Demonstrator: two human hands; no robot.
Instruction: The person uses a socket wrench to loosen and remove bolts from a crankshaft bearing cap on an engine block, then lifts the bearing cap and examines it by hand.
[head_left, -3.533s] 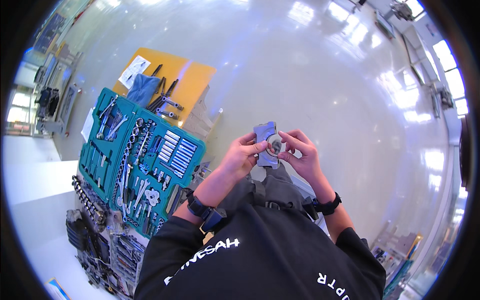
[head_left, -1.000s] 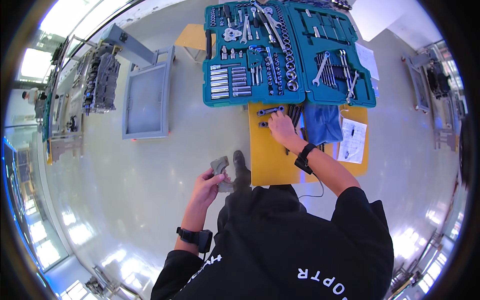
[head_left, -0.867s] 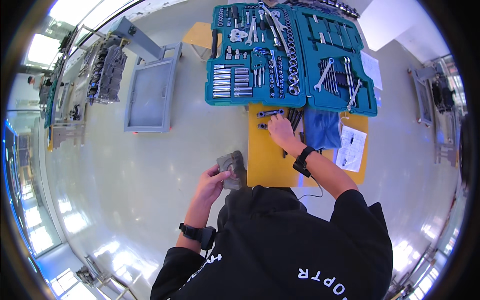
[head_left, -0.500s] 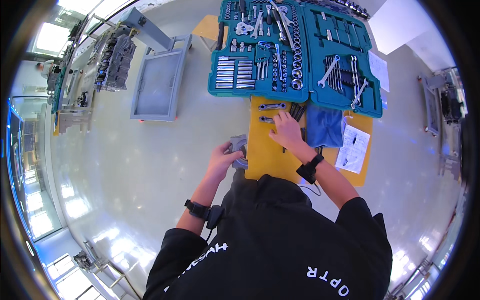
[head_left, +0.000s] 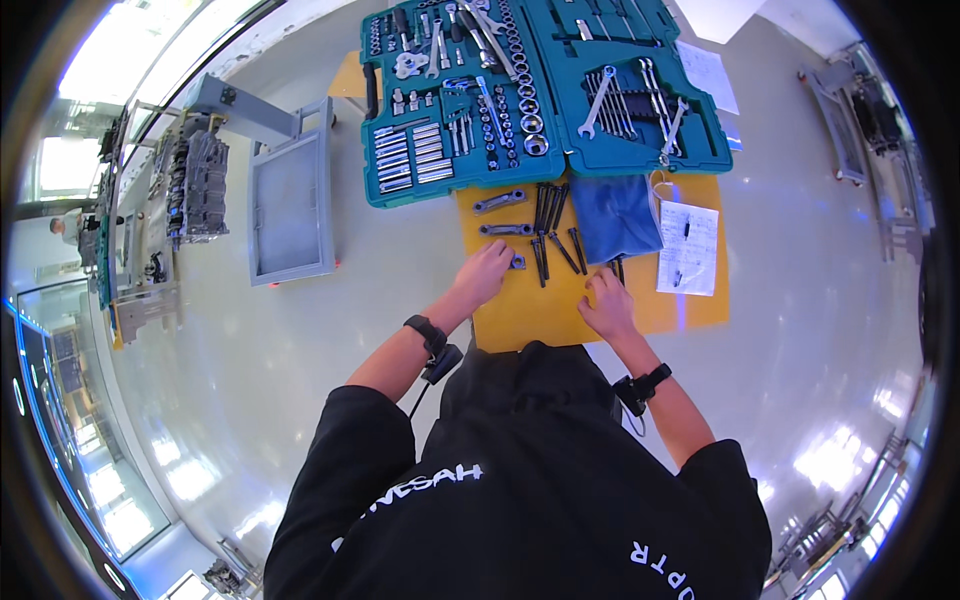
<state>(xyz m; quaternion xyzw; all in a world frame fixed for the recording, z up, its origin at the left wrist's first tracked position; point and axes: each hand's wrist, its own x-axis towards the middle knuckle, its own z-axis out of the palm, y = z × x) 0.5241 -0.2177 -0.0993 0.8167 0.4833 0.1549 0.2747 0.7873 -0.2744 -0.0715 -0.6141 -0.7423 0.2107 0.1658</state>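
Observation:
My left hand (head_left: pixel 485 277) is at the left side of the yellow tabletop (head_left: pixel 535 318), its fingers closed on a small dark grey metal cap (head_left: pixel 517 262) that they partly cover. Two similar metal caps, an upper one (head_left: pixel 500 202) and a lower one (head_left: pixel 507 230), lie just beyond it. My right hand (head_left: pixel 608 303) is low over the tabletop, fingers bent and apart, beside black bolts (head_left: pixel 617 268) at the near edge of a blue cloth (head_left: pixel 615 215). Whether its fingertips touch these bolts I cannot tell. Several more black bolts (head_left: pixel 552 210) lie between the caps and the cloth.
An open teal tool case (head_left: pixel 645 165) with sockets and wrenches spans the table's far side. A handwritten sheet (head_left: pixel 688 250) with a pen lies to the right. A grey wheeled stand (head_left: pixel 290 220) and an engine block (head_left: pixel 205 185) are off to the left.
My left hand has moved from beside the table's left edge, where it held a grey metal part, up onto the tabletop. My right hand has left the caps and moved right toward the cloth.

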